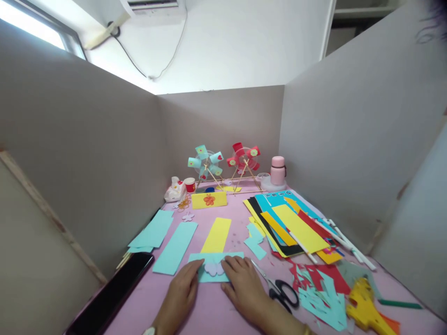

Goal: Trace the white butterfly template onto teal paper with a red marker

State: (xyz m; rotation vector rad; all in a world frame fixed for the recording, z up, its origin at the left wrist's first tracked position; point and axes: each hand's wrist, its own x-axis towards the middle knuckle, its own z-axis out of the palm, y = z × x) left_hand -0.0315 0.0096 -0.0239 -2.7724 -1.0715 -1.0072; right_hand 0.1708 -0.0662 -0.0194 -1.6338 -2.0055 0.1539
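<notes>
My left hand [181, 291] lies flat on the pink table [209, 316], its fingers stretched out onto the left end of a light blue paper strip [216, 257]. My right hand [244, 286] rests flat on the strip's right part, fingers spread. Between the two hands a small pale purple paper flower [213, 268] lies on the strip. Neither hand holds anything. A yellow paper strip [217, 235] lies just beyond the blue one.
Black-handled scissors [281, 291] lie right of my right hand. A stack of coloured sheets [289, 223], white sticks [345, 242], paper scraps [321, 288] and a yellow glue gun [366, 307] fill the right side. A dark phone [115, 293] lies left. Two paper wheels [223, 163] and a pink bottle [278, 170] stand at the back.
</notes>
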